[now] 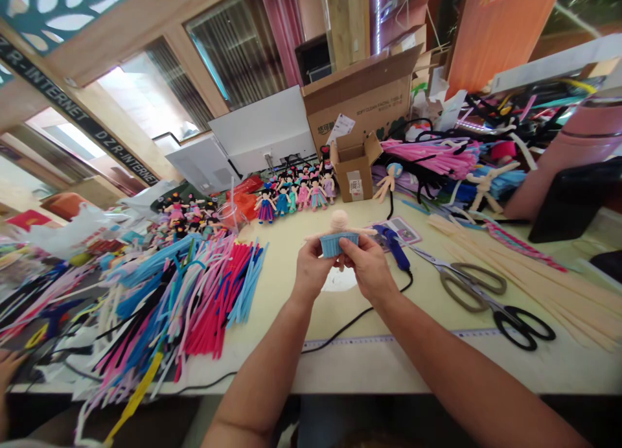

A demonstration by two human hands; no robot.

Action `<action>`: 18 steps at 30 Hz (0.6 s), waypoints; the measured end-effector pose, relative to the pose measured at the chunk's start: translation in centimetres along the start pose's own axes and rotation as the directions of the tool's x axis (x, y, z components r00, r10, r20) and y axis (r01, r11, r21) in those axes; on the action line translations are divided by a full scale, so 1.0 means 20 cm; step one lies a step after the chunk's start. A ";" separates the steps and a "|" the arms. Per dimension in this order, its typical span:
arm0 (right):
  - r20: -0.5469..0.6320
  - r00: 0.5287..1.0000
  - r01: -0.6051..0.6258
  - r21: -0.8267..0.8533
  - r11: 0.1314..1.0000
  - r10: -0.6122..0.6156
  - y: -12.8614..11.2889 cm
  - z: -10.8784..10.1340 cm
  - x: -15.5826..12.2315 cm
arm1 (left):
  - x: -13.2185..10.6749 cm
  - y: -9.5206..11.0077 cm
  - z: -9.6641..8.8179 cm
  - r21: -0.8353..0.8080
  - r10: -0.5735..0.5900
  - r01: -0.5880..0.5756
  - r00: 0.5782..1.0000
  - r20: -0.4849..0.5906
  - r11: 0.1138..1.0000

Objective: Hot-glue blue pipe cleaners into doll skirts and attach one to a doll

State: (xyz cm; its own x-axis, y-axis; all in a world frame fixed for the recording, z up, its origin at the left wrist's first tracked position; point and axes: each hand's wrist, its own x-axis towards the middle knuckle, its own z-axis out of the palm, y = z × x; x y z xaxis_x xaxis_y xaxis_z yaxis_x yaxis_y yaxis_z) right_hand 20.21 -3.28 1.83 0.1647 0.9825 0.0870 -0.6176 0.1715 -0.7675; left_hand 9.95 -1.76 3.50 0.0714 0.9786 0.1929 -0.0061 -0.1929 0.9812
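"Where was the doll (339, 220)?"

"Above the table (276, 299), left hand (312, 265) and right hand (373, 265) pinching its blue wrap (332, 245). I judged fitting underway; the next move called for steady pressure."

Doll (339, 220): fuzzy, matt fibre; the blue piece (332, 244) against it ribbed and equally matt. Pipe cleaners (208, 305): soft, velvety pile. Scissors (436, 261): smooth metal blades with a shine, dull plastic-looking handles. Glue gun (399, 251): smooth plastic. Large box (362, 101): matt cardboard. Bag (72, 233): thin, wrinkled, translucent plastic. Tabletop (279, 292): smooth, low sheen.
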 end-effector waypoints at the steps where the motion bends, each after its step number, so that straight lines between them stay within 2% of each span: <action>1: -0.005 1.000 0.003 0.000 1.000 -0.003 0.00 0.00 0.00 | 0.00 0.00 0.00 0.007 0.011 -0.011 1.000 0.002 1.000; 6: -0.027 1.000 0.014 -0.003 1.000 -0.014 0.01 0.00 0.00 | 0.00 -0.02 -0.02 0.033 0.054 -0.056 0.998 0.041 0.998; 11: -0.024 1.000 0.013 -0.001 1.000 -0.013 0.01 0.00 0.00 | -0.01 -0.02 -0.02 -0.020 0.090 -0.088 0.991 0.099 0.996; 16: -0.028 1.000 0.006 0.002 1.000 -0.006 -0.02 0.00 -0.01 | -0.03 -0.02 -0.03 -0.001 0.089 -0.090 0.990 0.108 0.996; 18: -0.025 1.000 0.005 -0.006 1.000 -0.006 -0.02 0.00 -0.01 | -0.04 -0.02 -0.04 0.009 0.082 -0.084 0.986 0.145 0.996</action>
State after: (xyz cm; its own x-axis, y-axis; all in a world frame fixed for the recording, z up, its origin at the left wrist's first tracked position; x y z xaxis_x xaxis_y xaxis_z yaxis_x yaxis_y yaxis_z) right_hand 20.44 -3.49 2.23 0.1875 0.9794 0.0752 -0.6122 0.1764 -0.7708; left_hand 9.03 -2.40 2.92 0.2146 0.9388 0.2693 -0.0028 -0.2751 0.9614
